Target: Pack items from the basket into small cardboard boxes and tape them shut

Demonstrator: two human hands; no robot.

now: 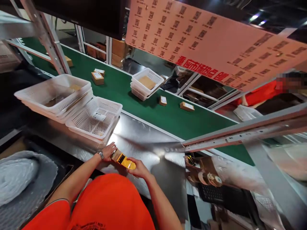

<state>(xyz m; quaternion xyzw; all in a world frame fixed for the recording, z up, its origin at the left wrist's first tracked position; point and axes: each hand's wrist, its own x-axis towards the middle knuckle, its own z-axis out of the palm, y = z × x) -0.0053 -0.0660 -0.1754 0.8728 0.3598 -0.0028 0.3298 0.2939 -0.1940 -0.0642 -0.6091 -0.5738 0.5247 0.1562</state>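
Note:
Over the steel worktop [136, 132], my right hand [139, 168] is closed around the rounded end of a yellow tape dispenser [129, 164] with a dark section in its middle. The dispenser's other end meets a small brown cardboard box [116, 155]. My left hand [109, 151], with a watch on its wrist, grips that box from the left; its fingertips are partly hidden. Just beyond my left hand, a white perforated basket [96, 135] stands on the worktop with a labelled piece inside.
More stacked white baskets [55, 113] stand at the left. Behind runs a green conveyor belt [115, 92] carrying small boxes [98, 78] and another basket stack [139, 92]. A metal frame bar [240, 135] crosses at right, above a keyboard [211, 193]. Bubble wrap [19, 179] lies lower left.

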